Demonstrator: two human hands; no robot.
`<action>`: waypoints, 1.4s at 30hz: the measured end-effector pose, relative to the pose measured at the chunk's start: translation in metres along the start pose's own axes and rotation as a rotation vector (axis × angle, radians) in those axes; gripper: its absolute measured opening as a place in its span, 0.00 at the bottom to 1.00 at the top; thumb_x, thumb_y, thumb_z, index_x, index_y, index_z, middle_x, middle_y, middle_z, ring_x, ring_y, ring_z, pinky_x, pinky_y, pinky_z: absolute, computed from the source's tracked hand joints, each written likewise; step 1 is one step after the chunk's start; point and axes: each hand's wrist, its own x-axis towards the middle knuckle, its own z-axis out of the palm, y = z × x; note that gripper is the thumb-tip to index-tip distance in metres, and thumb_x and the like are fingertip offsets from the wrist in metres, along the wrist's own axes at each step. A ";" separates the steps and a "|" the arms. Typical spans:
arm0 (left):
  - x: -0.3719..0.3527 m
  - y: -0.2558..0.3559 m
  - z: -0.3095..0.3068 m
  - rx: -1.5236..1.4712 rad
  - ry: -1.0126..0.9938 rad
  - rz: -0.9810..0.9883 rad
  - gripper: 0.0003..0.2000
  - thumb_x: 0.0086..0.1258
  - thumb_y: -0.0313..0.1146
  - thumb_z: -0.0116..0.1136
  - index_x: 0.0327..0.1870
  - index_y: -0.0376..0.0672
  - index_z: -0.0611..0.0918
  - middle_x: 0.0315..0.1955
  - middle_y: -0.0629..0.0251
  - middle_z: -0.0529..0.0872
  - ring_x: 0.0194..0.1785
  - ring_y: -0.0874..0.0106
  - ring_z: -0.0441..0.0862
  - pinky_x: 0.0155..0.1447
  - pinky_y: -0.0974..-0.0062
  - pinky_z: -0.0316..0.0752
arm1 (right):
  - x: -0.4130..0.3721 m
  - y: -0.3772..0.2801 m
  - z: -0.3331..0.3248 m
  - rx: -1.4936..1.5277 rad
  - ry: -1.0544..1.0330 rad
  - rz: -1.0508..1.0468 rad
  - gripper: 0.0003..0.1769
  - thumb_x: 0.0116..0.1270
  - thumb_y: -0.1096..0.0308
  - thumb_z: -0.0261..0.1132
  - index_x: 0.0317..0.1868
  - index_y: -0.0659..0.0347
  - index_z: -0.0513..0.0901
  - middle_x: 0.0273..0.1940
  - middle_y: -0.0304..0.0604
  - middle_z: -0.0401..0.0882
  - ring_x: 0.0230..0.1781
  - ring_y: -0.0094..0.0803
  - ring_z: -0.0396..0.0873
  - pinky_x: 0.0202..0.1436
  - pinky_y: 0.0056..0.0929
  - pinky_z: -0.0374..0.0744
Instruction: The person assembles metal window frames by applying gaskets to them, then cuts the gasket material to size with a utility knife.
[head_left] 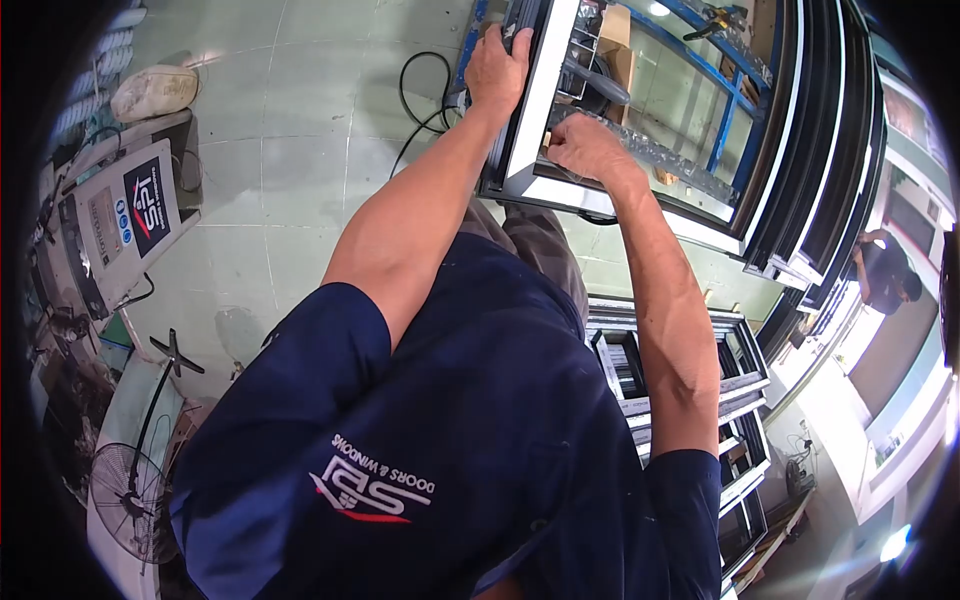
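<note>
A black and white window frame [527, 110] lies across a blue metal stand, with its near corner at my waist. My left hand [497, 72] is closed over the frame's outer left edge, fingers curled round the dark profile. Inside the frame's near left corner, my right hand [590, 148] is closed in a pinch against the inner side. A small yellowish bit shows by its fingertips, but what they hold is hidden. Just beyond that hand is a long tool with a grey rounded handle [600, 84].
More dark frames [812, 150] stand on the right. Stacked frames [690, 400] sit below my right arm. A black cable [430, 125] curls on the tiled floor. A fan [130, 490] and a machine with a sign [125, 225] are left. Another person [885, 272] is far right.
</note>
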 end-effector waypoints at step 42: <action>0.001 0.002 -0.003 0.012 -0.052 -0.034 0.32 0.76 0.59 0.52 0.62 0.34 0.77 0.50 0.42 0.86 0.56 0.44 0.82 0.60 0.50 0.76 | -0.015 -0.018 -0.009 -0.059 -0.036 -0.013 0.15 0.59 0.66 0.68 0.43 0.66 0.90 0.45 0.61 0.88 0.51 0.54 0.86 0.58 0.46 0.82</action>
